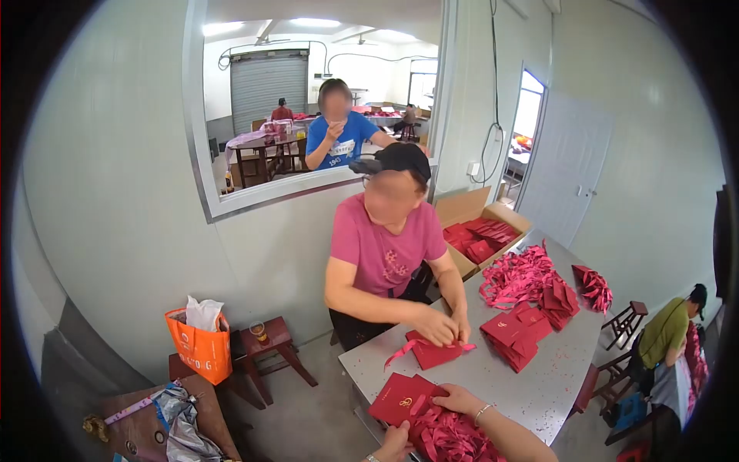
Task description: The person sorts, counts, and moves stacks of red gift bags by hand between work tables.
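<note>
Near the front edge of the grey table point(469, 377), my left hand point(395, 443) pinches the lower edge of a red folder point(396, 396) with a gold mark. My right hand point(459, 402), with a bracelet at the wrist, has its fingers on the folder's right side. Under and beside my hands lies a heap of pink-red ribbons point(454, 439). Across the corner, a co-worker in a pink shirt point(392, 250) handles a ribbon point(402, 353) on another red folder point(431, 352).
Red folders point(517, 333) and a ribbon pile point(519, 277) lie farther along the table. Behind stands a carton point(454, 208) of red folders. Stools point(269, 343) and an orange bag point(202, 346) stand left. Another person point(339, 138) is behind the window.
</note>
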Available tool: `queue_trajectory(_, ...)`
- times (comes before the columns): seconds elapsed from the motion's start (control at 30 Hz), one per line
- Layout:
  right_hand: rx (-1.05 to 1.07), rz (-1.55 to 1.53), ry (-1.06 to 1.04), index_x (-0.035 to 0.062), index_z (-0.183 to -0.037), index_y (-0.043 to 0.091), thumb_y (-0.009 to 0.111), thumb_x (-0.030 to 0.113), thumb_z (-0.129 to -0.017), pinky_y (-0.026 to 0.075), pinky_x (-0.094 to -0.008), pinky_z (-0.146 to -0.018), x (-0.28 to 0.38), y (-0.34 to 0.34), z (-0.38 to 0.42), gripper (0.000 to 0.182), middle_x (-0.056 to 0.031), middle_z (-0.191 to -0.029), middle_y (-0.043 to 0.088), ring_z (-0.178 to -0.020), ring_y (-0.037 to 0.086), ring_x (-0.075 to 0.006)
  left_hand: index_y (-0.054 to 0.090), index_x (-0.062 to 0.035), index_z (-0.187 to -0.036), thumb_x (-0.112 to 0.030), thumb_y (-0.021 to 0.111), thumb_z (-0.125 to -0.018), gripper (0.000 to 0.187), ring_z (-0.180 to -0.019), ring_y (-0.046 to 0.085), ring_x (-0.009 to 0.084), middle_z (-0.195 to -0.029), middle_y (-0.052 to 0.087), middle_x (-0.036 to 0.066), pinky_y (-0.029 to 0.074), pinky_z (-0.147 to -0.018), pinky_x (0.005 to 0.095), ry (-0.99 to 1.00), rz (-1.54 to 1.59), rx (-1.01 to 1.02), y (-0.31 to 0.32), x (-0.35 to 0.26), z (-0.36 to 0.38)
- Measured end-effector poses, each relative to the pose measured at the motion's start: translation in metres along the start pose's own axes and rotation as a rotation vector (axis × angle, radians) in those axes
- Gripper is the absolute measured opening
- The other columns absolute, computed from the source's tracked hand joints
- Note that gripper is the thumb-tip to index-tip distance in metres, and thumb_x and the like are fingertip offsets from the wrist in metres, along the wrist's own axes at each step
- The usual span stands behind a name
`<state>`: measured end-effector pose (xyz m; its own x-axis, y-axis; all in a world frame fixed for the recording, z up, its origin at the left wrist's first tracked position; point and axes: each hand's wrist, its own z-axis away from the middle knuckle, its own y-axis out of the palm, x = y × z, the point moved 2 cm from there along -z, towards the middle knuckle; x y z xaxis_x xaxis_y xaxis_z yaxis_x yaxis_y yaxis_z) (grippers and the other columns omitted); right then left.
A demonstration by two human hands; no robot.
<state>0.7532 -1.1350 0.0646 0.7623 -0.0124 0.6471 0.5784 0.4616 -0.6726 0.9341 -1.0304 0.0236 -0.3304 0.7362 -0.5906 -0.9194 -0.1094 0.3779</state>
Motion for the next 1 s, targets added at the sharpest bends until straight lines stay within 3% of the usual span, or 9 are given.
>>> queue_trajectory(0.17,0.000,0.060,0.065,0.0028,-0.123,0.055,0.062,0.041,-0.083,0.043,-0.0374,-0.095,-0.025,0.015,0.032,0.056,-0.0221,-0.116,0.059,-0.110,0.056,-0.0344,0.033,-0.0124,-0.133,-0.031,0.042,-0.097,0.042,-0.115,0.049,0.0402,-0.133,0.046,0.014,0.036,-0.094,0.0646,-0.049,0.153,0.067,0.006,0.028,-0.006)
queue_trajectory(0.27,0.065,0.094,0.096,-0.0010,-0.124,0.052,0.059,0.041,-0.084,0.041,-0.0376,-0.097,-0.034,0.018,0.043,0.058,-0.0242,-0.122,0.056,-0.114,0.053,-0.0362,0.038,-0.0088,-0.130,-0.032,0.043,-0.096,0.042,-0.114,0.051,0.0343,-0.129,0.050,0.012,0.038,-0.093,0.0621,-0.067,0.092,0.071,0.007,0.032,-0.005)
queue_trajectory(0.37,-0.079,0.024,0.062,-0.0035,-0.126,0.048,0.058,0.044,-0.080,0.041,-0.0393,-0.096,-0.043,0.019,0.045,0.066,-0.0271,-0.121,0.055,-0.115,0.052,-0.0390,0.038,-0.0073,-0.130,-0.035,0.045,-0.095,0.045,-0.114,0.051,0.0326,-0.128,0.050,0.012,0.039,-0.093,0.0587,-0.126,0.127,0.010,0.018,0.021,0.008)
queue_trajectory(0.47,-0.039,0.154,0.213,-0.0035,-0.128,0.047,0.061,0.048,-0.076,0.040,-0.0390,-0.098,-0.040,0.013,0.039,0.074,-0.0280,-0.125,0.052,-0.117,0.051,-0.0392,0.038,-0.0064,-0.130,-0.038,0.047,-0.094,0.049,-0.114,0.051,0.0319,-0.127,0.051,0.011,0.041,-0.091,0.0561,-0.192,0.125,0.007,0.015,0.028,-0.014)
queue_trajectory(0.63,0.110,-0.124,0.312,-0.0056,-0.127,0.046,0.061,0.055,-0.072,0.039,-0.0383,-0.099,-0.020,0.010,0.043,0.083,-0.0288,-0.123,0.053,-0.117,0.051,-0.0376,0.038,-0.0051,-0.129,-0.037,0.050,-0.094,0.049,-0.109,0.056,0.0314,-0.125,0.053,0.012,0.045,-0.086,0.0542,-0.076,0.082,-0.050,0.014,0.049,-0.036)
queue_trajectory(0.8,0.097,0.048,0.221,-0.0081,-0.129,0.044,0.062,0.054,-0.072,0.039,-0.0369,-0.099,-0.031,0.008,0.026,0.086,-0.0287,-0.126,0.052,-0.118,0.051,-0.0367,0.042,-0.0050,-0.125,-0.031,0.050,-0.095,0.041,-0.101,0.061,0.0276,-0.120,0.057,0.010,0.048,-0.082,0.0517,-0.013,0.286,0.042,0.013,0.067,-0.049)
queue_trajectory(0.9,0.052,0.120,0.358,-0.0074,-0.126,0.048,0.063,0.062,-0.068,0.042,-0.0353,-0.093,-0.029,-0.001,0.027,0.092,-0.0232,-0.118,0.059,-0.108,0.057,-0.0314,0.045,-0.0101,-0.122,-0.028,0.051,-0.095,0.033,-0.093,0.063,0.0232,-0.115,0.060,0.007,0.050,-0.067,0.0446,-0.015,0.168,-0.006,0.013,0.064,-0.047)
queue_trajectory(0.97,0.274,0.040,0.362,-0.0070,-0.118,0.056,0.064,0.065,-0.067,0.043,-0.0365,-0.090,-0.010,-0.013,0.029,0.089,-0.0221,-0.109,0.063,-0.100,0.059,-0.0303,0.043,-0.0105,-0.113,-0.031,0.054,-0.092,0.031,-0.077,0.056,0.0193,-0.102,0.055,0.004,0.040,-0.051,0.0316,0.045,0.218,0.043,0.019,0.049,-0.023)
queue_trajectory(1.0,0.321,0.017,0.369,-0.0066,-0.116,0.058,0.064,0.065,-0.067,0.043,-0.0366,-0.089,-0.016,-0.010,0.029,0.087,-0.0218,-0.107,0.064,-0.098,0.060,-0.0299,0.039,-0.0137,-0.128,-0.026,0.050,-0.096,0.036,-0.104,0.058,0.0211,-0.121,0.055,0.005,0.050,-0.074,0.0410,-0.029,0.228,-0.039,0.022,0.047,-0.018)
